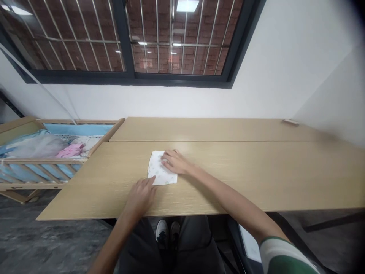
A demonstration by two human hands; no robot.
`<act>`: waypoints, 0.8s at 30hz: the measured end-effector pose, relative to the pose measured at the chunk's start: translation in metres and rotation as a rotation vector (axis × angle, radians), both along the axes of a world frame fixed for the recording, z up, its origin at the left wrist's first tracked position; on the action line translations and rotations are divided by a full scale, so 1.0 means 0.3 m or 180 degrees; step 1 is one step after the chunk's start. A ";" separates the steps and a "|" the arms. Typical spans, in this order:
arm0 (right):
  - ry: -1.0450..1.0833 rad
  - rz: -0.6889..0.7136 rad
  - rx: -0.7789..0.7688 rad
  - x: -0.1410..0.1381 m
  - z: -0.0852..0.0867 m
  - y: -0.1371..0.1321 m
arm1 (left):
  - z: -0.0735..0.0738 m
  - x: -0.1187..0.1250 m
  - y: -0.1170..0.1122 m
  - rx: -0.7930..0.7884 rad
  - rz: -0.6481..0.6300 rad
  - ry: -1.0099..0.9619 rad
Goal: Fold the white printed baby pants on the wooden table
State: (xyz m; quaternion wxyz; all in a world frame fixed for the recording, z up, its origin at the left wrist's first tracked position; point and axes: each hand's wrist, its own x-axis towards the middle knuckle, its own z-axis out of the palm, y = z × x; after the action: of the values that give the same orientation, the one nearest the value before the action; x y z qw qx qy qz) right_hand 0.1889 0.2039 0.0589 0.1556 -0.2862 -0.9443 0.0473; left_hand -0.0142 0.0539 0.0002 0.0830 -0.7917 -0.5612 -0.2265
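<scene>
A small folded white cloth with a faint green print lies flat on the light wooden table. My right hand rests on the cloth's upper right part, fingers flat on the fabric. My left hand sits on the table just below and left of the cloth, with its fingertips at the cloth's lower edge. Neither hand visibly grips the cloth.
A wooden crib with blue padding, a pink cloth and grey-white fabric stands beyond the table's left end. A second tabletop lies behind, against a white wall. A small pale object sits at its far right. My knees and shoes show below the table's front edge.
</scene>
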 end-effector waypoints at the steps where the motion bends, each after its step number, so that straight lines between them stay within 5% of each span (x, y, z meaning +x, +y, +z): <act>1: -0.0059 0.0051 -0.0140 0.027 0.012 -0.033 | 0.009 -0.033 0.021 -0.0031 -0.0160 -0.0014; 6: -0.0218 0.0279 -0.0561 0.140 0.010 -0.165 | 0.027 -0.126 0.108 -0.0213 -0.0802 -0.0052; 10: -0.0083 0.0203 -0.0554 0.158 -0.027 -0.192 | 0.055 -0.115 0.155 -0.0616 -0.0753 -0.0477; 17: 0.0727 -0.0443 -0.1117 0.115 -0.051 -0.092 | 0.139 -0.133 0.250 -0.1491 -0.0793 -0.1843; 20: 0.1091 -0.0600 -0.1269 0.104 -0.071 -0.024 | 0.135 -0.143 0.301 -0.1560 -0.0844 -0.2046; 24: 0.1392 -0.0749 -0.1495 0.084 -0.098 0.068 | 0.099 -0.131 0.389 -0.1339 -0.0352 -0.1964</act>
State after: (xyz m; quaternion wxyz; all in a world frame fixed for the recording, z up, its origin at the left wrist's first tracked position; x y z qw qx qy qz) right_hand 0.2141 0.2241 0.0295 0.2886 -0.4043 -0.8124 0.3055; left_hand -0.0535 0.1706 0.0300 -0.2668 -0.7151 -0.5505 -0.3382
